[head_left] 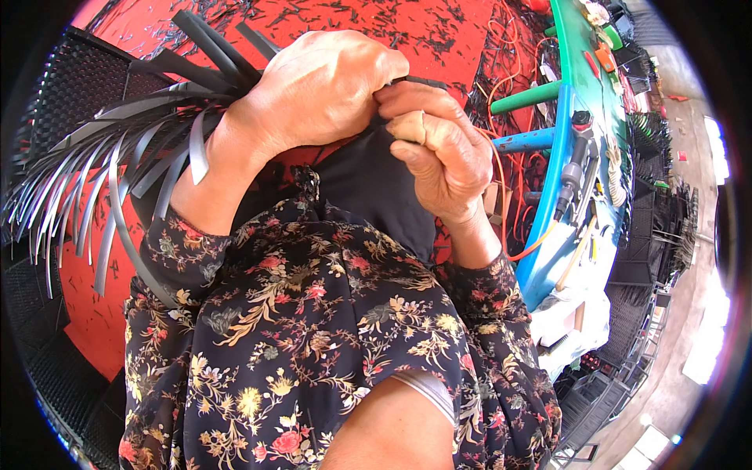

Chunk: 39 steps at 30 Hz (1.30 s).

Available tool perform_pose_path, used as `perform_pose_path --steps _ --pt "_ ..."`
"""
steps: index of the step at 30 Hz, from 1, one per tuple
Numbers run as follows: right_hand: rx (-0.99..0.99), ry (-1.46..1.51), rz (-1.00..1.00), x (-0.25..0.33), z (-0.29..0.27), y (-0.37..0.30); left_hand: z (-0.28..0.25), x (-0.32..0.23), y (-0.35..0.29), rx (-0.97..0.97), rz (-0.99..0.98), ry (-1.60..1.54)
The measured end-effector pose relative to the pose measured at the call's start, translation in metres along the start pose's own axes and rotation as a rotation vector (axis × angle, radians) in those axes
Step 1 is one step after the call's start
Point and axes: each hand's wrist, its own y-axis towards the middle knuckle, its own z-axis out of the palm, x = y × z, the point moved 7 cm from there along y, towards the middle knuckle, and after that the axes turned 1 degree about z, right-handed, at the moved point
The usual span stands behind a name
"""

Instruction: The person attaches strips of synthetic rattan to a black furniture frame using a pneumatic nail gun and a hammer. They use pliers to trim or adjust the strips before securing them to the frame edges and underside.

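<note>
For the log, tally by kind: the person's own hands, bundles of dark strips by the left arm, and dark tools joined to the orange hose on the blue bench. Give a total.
Hands: 2, the left hand and the right hand
Bundle of dark strips: 1 (single strips overlap too much to count)
Dark tool on the blue bench: 1
Total: 4

Hands (pixel 325 88): two, left of the blue tabletop (pixel 540 272)
Strip bundle (pixel 157 117): one, farther left
Power tool (pixel 576 166): one, on the tabletop
</note>
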Motion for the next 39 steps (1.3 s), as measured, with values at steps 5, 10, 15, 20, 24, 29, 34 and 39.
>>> perform_pose_path --steps 5,10,15,20,24,29,34,39 --pt "-0.194 0.377 0.324 -0.015 -0.002 -0.012 0.007 0.004 0.006 0.188 -0.182 -0.054" --pt "-0.141 0.261 0.406 -0.004 0.003 -0.02 0.007 0.0 0.0 0.127 -0.092 -0.073" --pt "-0.157 0.236 0.408 -0.002 -0.009 -0.025 0.011 -0.002 0.001 0.132 -0.081 -0.076" --pt "-0.085 0.204 0.43 -0.005 -0.015 -0.025 0.014 -0.007 0.002 0.208 -0.119 -0.035" --pt "-0.006 0.239 0.535 -0.009 -0.019 -0.013 0.013 -0.014 0.0 0.162 -0.155 0.016" --pt "0.007 0.316 0.654 -0.016 -0.016 0.006 0.014 -0.019 -0.004 0.116 -0.198 0.067" --pt "0.059 0.601 0.754 -0.037 -0.015 0.02 0.006 -0.024 -0.007 0.033 -0.198 0.098" --pt "-0.106 0.618 0.922 -0.06 -0.015 0.018 0.015 -0.019 -0.001 0.088 -0.242 0.117"
